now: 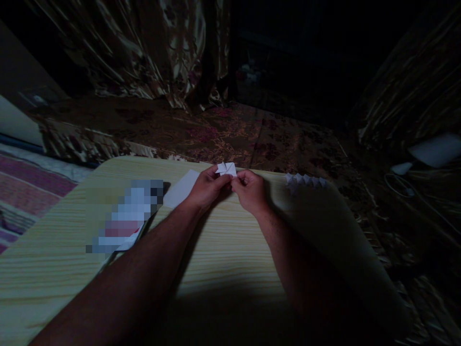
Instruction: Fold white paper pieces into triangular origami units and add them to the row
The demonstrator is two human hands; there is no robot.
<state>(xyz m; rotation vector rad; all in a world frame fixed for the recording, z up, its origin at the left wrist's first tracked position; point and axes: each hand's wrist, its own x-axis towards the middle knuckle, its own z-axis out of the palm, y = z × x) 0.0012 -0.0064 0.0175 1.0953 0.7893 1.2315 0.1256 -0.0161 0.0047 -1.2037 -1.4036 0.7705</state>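
Note:
Near the far edge of the wooden table, a small white piece of folded paper is held up between both hands. My left hand pinches its left and lower side, thumb in front. Closed at the paper's lower right corner, my right hand has its thumb and forefinger together there. Pointed flaps and crossing creases show on the paper's face. Beside my left hand lies a flat white sheet of paper. To the right of my right hand, several small folded paper pieces stand in a row.
The pale wooden table has rounded corners. A blurred-out flat object lies on its left. Behind are a patterned cloth-covered ledge and curtains. At the right, a white object and a cable lie in shadow.

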